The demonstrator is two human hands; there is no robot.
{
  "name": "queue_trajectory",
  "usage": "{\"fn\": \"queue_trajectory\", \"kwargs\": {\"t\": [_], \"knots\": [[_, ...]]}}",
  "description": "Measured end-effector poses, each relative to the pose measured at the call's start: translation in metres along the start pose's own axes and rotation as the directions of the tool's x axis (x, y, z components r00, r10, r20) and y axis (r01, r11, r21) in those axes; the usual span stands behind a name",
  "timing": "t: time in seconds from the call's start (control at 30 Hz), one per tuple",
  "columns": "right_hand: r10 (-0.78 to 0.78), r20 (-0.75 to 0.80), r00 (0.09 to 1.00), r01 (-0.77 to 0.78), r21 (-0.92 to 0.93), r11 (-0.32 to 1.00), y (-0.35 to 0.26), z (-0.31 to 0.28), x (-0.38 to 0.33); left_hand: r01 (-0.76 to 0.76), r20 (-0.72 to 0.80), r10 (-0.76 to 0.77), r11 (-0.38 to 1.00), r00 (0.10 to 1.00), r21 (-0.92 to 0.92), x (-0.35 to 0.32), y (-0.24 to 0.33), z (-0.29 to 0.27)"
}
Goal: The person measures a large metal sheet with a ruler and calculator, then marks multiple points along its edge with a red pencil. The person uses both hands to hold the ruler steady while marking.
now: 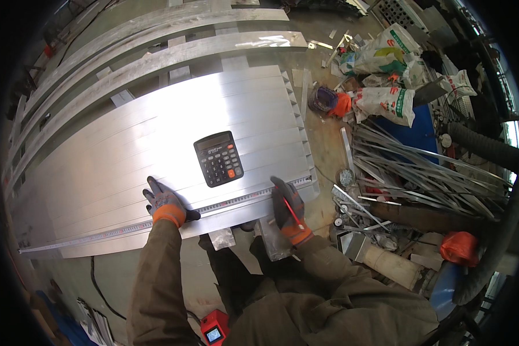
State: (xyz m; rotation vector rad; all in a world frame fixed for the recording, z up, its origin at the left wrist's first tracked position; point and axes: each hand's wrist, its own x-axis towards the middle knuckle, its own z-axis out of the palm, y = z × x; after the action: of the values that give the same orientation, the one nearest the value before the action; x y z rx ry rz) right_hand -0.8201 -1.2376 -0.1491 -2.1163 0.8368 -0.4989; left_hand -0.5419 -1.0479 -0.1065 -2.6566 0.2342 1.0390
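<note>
Silvery panels point(115, 167) carry a graduated tape measure point(236, 200) and small-lettered calculator point(219, 159).

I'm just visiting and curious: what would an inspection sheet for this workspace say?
Surface: broad silvery metal panel with long seams; bright glare toward its far side.
Job's things: black rectangular calculator with grey and orange keys, resting on the panel; narrow silvery tape measure stretched along the near edge.
Clutter: heap of thin silvery metal strips and white printed sacks, to the right.
Hands: both in grey gloves with orange cuffs; left hand spread on the panel, right hand holding a slim red pencil-like tool.
Cables: thin black cable curving across the floor, left.
Surroundings: long grey metal bars beyond the panel.
</note>
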Motion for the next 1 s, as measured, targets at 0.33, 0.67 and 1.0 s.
{"fn": "queue_trajectory", "kwargs": {"t": [0.33,0.67,1.0], "knots": [[0.042,-0.119,0.992,-0.051,-0.07,0.996,0.054,-0.02,-0.035,-0.004,-0.029,0.009,0.99,1.0,0.143,0.018,-0.002,0.018],[-0.04,-0.137,0.99,0.03,-0.072,0.997,0.062,-0.028,-0.039,-0.027,-0.126,0.037,0.997,0.991,0.076,0.037,-0.012,0.042],[-0.07,-0.141,0.988,0.057,-0.094,0.994,0.068,-0.029,-0.022,-0.025,-0.133,0.035,0.997,0.991,0.072,0.042,-0.013,0.045]]}}
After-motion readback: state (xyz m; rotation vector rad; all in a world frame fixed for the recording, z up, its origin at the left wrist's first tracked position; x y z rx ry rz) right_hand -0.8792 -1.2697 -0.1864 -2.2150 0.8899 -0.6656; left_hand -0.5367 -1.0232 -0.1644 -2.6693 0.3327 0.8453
